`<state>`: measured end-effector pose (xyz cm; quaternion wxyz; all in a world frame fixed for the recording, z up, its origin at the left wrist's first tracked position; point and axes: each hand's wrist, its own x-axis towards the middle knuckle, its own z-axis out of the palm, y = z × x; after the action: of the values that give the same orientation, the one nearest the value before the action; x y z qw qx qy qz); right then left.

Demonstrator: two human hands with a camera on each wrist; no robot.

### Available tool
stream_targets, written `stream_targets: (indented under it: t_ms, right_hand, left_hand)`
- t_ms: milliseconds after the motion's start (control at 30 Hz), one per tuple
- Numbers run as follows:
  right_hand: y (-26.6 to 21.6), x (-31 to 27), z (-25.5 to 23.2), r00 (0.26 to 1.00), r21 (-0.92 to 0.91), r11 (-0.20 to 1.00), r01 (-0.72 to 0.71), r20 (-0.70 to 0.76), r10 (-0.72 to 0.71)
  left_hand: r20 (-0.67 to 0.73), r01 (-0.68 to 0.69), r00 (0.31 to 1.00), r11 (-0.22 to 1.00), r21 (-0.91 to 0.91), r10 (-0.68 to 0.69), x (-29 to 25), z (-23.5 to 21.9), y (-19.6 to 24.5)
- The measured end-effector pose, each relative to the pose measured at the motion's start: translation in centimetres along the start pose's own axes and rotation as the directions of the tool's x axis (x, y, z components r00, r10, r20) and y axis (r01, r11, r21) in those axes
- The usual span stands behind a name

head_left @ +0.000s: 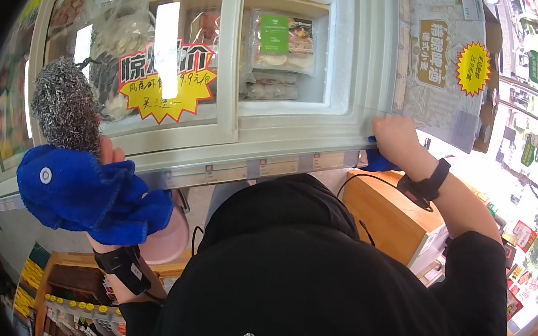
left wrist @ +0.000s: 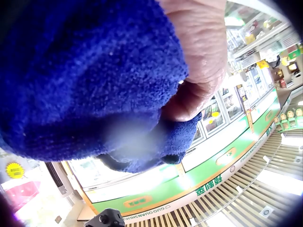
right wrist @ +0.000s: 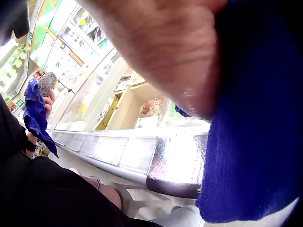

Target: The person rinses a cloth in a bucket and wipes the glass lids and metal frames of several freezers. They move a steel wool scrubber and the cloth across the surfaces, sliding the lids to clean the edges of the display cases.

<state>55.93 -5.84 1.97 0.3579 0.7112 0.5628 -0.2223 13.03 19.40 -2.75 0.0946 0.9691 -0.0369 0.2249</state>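
Cloth (head_left: 91, 196), blue, plush in surface, one white ring set in it; located in the head view at the left front corner of the chest freezer (head_left: 294, 125), bunched and draped over the left hand (head_left: 112, 151). Left grip: closed, the cloth and a grey metal-wool scrubber (head_left: 65, 106) being held together, the thumb pressed against folds of the cloth in the left wrist view. Scrubber: shaggy, elongated, its upper end pointed away from the body, a dark loop at the tip. Second cloth (head_left: 380, 161), also blue: held in the closed grip of the right hand (head_left: 396, 140), at the freezer's front right corner, and hung below the fist. Wrists: each fitted with a black strapped device. Freezer: pale-framed, partly covered by a glass lid (head_left: 231, 83), under which packaged foods are seen; on the glass, a yellow starburst sign (head_left: 166, 85) with red and black lettering. Open section: a pack with a green label (head_left: 284, 42) and further clear packs, contained within pale walls. Front edge: lined with a label strip (head_left: 235, 169). Right side: a printed carton (head_left: 425, 100) bearing a yellow starburst sticker (head_left: 473, 68). Below the right hand: a wood-toned cabinet (head_left: 384, 216), partly hidden by the black garment (head_left: 334, 290).
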Motion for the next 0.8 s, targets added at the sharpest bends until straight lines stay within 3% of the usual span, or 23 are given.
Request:
stream_targets:
  t_ms: [67, 100, 133, 167, 200, 233, 300, 367, 400, 467, 500, 533, 633, 800]
  right_hand:
    - [-0.1, 0.0, 0.2, 1.0, 0.03, 0.999, -0.022, -0.005, 0.023]
    - [0.0, -0.2, 0.3, 0.999, 0.065, 0.997, -0.051, -0.009, 0.051]
    - [0.1, -0.4, 0.2, 0.999, 0.063, 0.997, -0.05, -0.01, 0.051]
    - [0.2, -0.5, 0.1, 0.998, 0.109, 0.993, -0.049, -0.037, 0.053]
    - [0.4, -0.8, -0.1, 0.996, 0.156, 0.987, -0.047, -0.066, 0.057]
    - [0.5, -1.3, -0.4, 0.996, 0.155, 0.987, -0.043, -0.072, 0.055]
    - [0.7, -3.8, -0.8, 0.963, 0.305, 0.918, -0.253, -0.009, 0.268]
    - [1.9, -7.1, 0.2, 0.952, 0.213, 0.94, -0.268, 0.205, 0.225]
    - [2.1, -8.5, 1.5, 0.941, 0.167, 0.957, -0.236, 0.286, 0.182]
    - [0.5, -10.1, 1.6, 0.945, 0.106, 0.974, -0.202, 0.281, 0.166]
    - [-0.6, -9.9, 0.9, 0.95, 0.125, 0.963, -0.238, 0.234, 0.205]
    - [-1.1, -9.5, 1.0, 0.968, 0.198, 0.948, -0.248, 0.08, 0.236]
    - [-2.6, -7.1, 0.0, 0.95, 0.475, 0.876, -0.086, -0.227, 0.216]
    - [-3.7, -3.7, -0.9, 0.929, 0.603, 0.793, 0.082, -0.335, 0.159]
  left_hand:
    - [-0.008, 0.177, 0.984, 0.977, -0.118, -0.179, -0.1, 0.0, 0.7]
    - [0.007, 0.327, 0.941, 0.904, -0.276, -0.339, -0.5, -0.1, 1.3]
    - [0.079, 0.505, 0.829, 0.682, -0.529, -0.553, -1.0, 0.1, 2.2]
    - [0.23, 0.576, 0.617, 0.232, -0.784, -0.753, -1.3, 0.3, 3.1]
    - [0.351, 0.467, 0.415, -0.134, -0.874, -0.84, -1.3, 0.4, 3.6]
    - [0.424, 0.303, 0.26, -0.344, -0.889, -0.868, -1.1, 0.1, 4.0]
    - [0.488, 0.104, 0.101, -0.478, -0.872, -0.867, -0.3, -0.4, 4.3]
    - [0.505, 0.003, -0.023, -0.506, -0.863, -0.863, 0.9, -0.7, 4.3]
    - [0.533, 0.02, 0.023, -0.533, -0.846, -0.846, 0.4, -0.4, 4.2]
    - [0.553, 0.048, 0.091, -0.551, -0.833, -0.828, 0.1, 0.0, 4.1]
    - [0.558, 0.056, 0.108, -0.555, -0.83, -0.823, 0.0, 0.1, 4.2]
    - [0.562, 0.057, 0.125, -0.559, -0.827, -0.818, -0.1, 0.2, 4.3]
    - [0.574, 0.062, 0.16, -0.572, -0.818, -0.803, -0.2, 0.6, 4.5]
    - [0.548, 0.016, 0.139, -0.552, -0.834, -0.825, -0.9, 0.0, 5.0]
